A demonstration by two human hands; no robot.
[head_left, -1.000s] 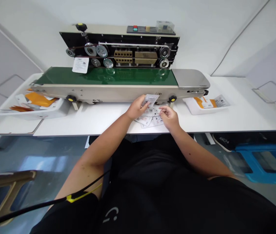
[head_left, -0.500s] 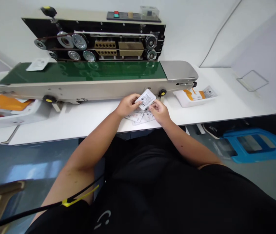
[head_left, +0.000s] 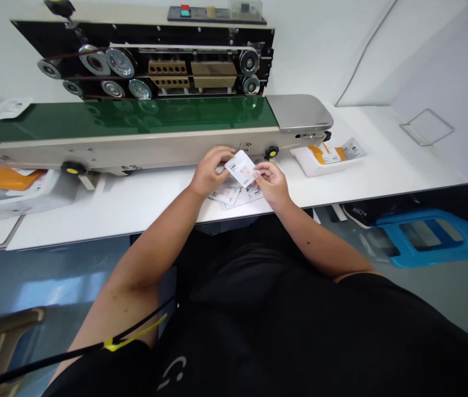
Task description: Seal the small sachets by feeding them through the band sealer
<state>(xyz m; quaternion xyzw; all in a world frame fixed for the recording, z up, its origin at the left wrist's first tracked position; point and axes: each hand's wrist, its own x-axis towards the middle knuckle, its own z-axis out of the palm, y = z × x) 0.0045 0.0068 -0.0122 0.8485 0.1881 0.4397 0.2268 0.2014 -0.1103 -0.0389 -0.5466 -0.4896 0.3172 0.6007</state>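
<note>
A small white printed packet with rounded corners is held up in front of the conveyor, its face with reddish print towards me. My left hand has its left edge between thumb and fingers. At the right corner my right hand pinches it. Below, several similar flat packets overlap on the white table, partly covered by the hands and the held one. Another white packet lies at the far left end of the green conveyor belt.
Behind the belt stands a band sealer with pulleys and brass blocks. A white bin with orange and white packets is at left; a smaller white tray with packets is at right. A blue plastic stool is on the floor.
The held packet has been turned over, from its densely printed side to the side with reddish print. On the belt, the other packet has travelled left. The view has shifted slightly.
</note>
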